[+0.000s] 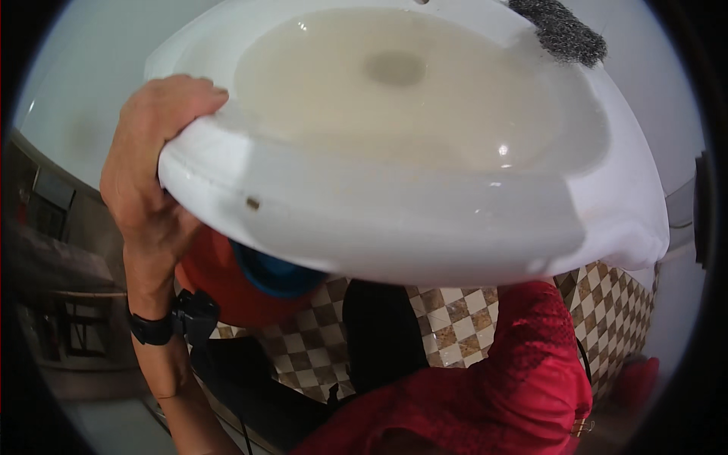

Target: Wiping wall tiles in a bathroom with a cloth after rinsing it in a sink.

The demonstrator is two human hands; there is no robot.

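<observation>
A white washbasin [379,220] fills the upper part of the head view, holding cloudy, beige water [326,98]. Through the water a dark round patch [396,69] shows, probably the drain. My left hand [148,144] is closed around the basin's left rim, fingers over the top edge and the rest of the hand against the outside. My right arm, in a red sleeve [538,334], reaches beneath the basin's front edge; the basin hides that hand. A grey steel wool scourer [565,34] lies on the rim at the far right.
Under the basin's left side stands an orange-red bucket [220,280] with a blue tub [280,277] at its top. Brown and white checkered tiles [455,326] cover the floor around my legs. A pale wall [98,83] rises beyond the basin's left side.
</observation>
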